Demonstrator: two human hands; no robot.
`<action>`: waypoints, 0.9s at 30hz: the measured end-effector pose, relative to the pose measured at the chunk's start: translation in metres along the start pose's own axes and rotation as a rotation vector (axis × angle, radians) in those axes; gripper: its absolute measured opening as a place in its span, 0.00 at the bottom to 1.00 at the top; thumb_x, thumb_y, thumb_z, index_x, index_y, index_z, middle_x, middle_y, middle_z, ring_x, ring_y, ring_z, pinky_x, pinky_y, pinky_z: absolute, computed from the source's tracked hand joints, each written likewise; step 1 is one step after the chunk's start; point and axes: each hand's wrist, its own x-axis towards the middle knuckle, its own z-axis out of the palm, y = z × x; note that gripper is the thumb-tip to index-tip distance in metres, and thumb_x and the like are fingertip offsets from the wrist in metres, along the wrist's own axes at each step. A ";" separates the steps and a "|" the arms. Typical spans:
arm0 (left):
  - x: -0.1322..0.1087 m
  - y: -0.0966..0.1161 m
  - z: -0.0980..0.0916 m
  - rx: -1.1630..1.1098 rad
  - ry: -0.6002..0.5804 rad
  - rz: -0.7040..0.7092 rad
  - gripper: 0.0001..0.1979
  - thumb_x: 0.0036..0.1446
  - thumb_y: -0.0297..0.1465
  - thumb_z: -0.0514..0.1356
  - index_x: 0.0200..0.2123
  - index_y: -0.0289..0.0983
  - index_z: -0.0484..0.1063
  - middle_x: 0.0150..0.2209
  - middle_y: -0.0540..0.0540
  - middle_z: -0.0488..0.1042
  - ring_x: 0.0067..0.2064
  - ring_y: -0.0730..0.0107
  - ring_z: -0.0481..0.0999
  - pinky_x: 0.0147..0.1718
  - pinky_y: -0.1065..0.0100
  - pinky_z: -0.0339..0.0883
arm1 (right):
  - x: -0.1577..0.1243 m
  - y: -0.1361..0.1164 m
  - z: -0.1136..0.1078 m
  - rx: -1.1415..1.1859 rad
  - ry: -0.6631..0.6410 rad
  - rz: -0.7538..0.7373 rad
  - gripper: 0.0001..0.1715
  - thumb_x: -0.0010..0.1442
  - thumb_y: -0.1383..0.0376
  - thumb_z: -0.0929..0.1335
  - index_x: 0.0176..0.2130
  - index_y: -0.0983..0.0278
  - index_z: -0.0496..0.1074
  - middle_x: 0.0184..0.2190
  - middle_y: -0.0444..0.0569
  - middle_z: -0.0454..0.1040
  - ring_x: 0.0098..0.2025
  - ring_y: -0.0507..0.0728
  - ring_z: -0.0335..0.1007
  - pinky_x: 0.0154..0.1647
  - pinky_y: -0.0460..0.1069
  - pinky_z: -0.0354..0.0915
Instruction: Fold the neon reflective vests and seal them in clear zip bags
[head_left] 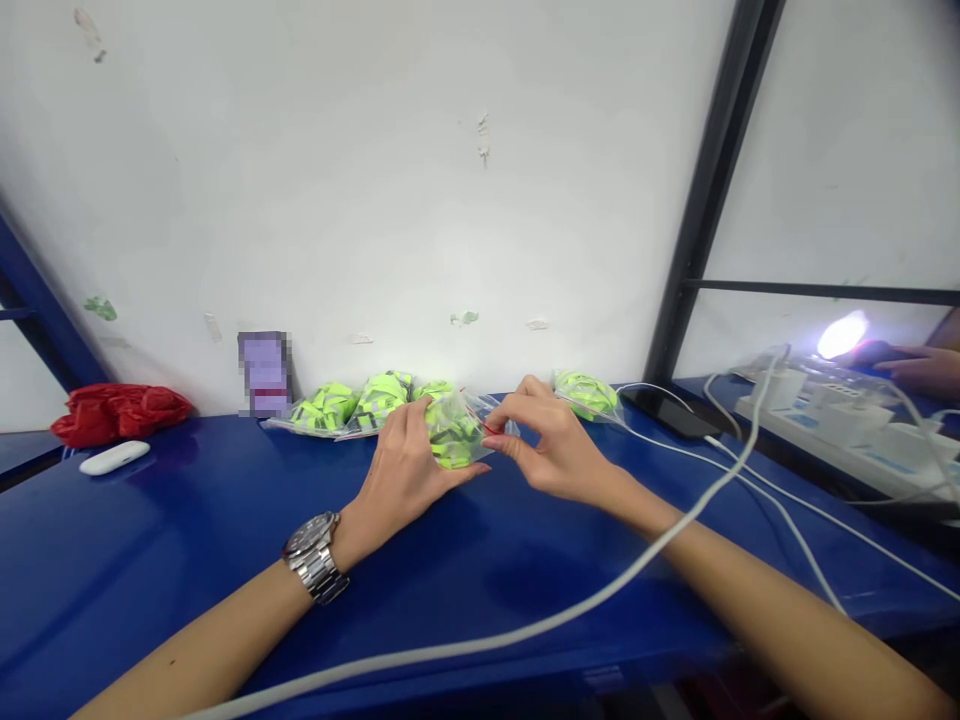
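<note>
My left hand (409,465) is wrapped round the left side of a clear zip bag (454,435) holding folded neon-yellow and grey reflective material. My right hand (544,440) pinches the bag's right end, where a bit of red shows between thumb and fingers. The bag is held just above the blue table (480,580). Left of it, more clear bags with the same neon material (324,408) lie against the wall, partly hidden behind my left hand. Another such bag (586,392) lies to the right, behind my right hand. A metal watch (315,555) is on my left wrist.
A red plastic bag (120,412) and a white earbud case (115,458) lie at left, near a blurred-out phone-like object (265,375). A black phone (671,412) with cables lies at right. One white cable (600,597) crosses the foreground. Another person's hand (930,372) is near a bright light.
</note>
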 end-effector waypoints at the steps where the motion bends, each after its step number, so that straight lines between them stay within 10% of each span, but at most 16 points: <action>1: 0.000 0.001 -0.003 -0.019 -0.032 -0.010 0.50 0.45 0.55 0.63 0.61 0.31 0.50 0.50 0.31 0.66 0.53 0.42 0.66 0.49 0.43 0.64 | -0.001 0.001 0.000 -0.048 -0.013 -0.024 0.05 0.59 0.72 0.65 0.31 0.64 0.67 0.27 0.45 0.71 0.32 0.54 0.58 0.37 0.51 0.50; 6: 0.020 0.002 -0.032 -0.280 -0.172 0.007 0.27 0.66 0.42 0.47 0.65 0.41 0.46 0.59 0.36 0.59 0.59 0.54 0.62 0.55 0.47 0.58 | -0.002 0.011 -0.004 -0.398 -0.059 -0.166 0.19 0.54 0.80 0.60 0.37 0.60 0.68 0.33 0.42 0.77 0.33 0.55 0.57 0.39 0.54 0.45; 9: 0.052 -0.002 -0.048 -0.427 -0.305 0.115 0.18 0.67 0.36 0.45 0.58 0.44 0.62 0.56 0.42 0.64 0.57 0.63 0.65 0.56 0.58 0.59 | 0.001 0.014 -0.012 -0.473 -0.032 -0.285 0.23 0.51 0.81 0.61 0.38 0.57 0.69 0.37 0.38 0.78 0.38 0.57 0.57 0.41 0.56 0.45; 14: 0.101 -0.013 -0.064 -0.394 -0.689 0.293 0.15 0.67 0.37 0.47 0.45 0.41 0.71 0.42 0.45 0.74 0.42 0.67 0.73 0.40 0.67 0.67 | 0.011 0.013 -0.030 -0.490 -0.079 -0.362 0.20 0.56 0.79 0.60 0.33 0.55 0.70 0.34 0.37 0.76 0.41 0.57 0.57 0.43 0.56 0.48; 27: 0.104 -0.014 -0.067 -0.338 -0.689 0.323 0.10 0.63 0.35 0.52 0.41 0.42 0.72 0.40 0.46 0.72 0.38 0.68 0.72 0.36 0.69 0.65 | 0.015 0.017 -0.053 -0.447 -0.104 -0.231 0.09 0.62 0.69 0.63 0.39 0.58 0.71 0.31 0.45 0.74 0.38 0.58 0.58 0.40 0.55 0.51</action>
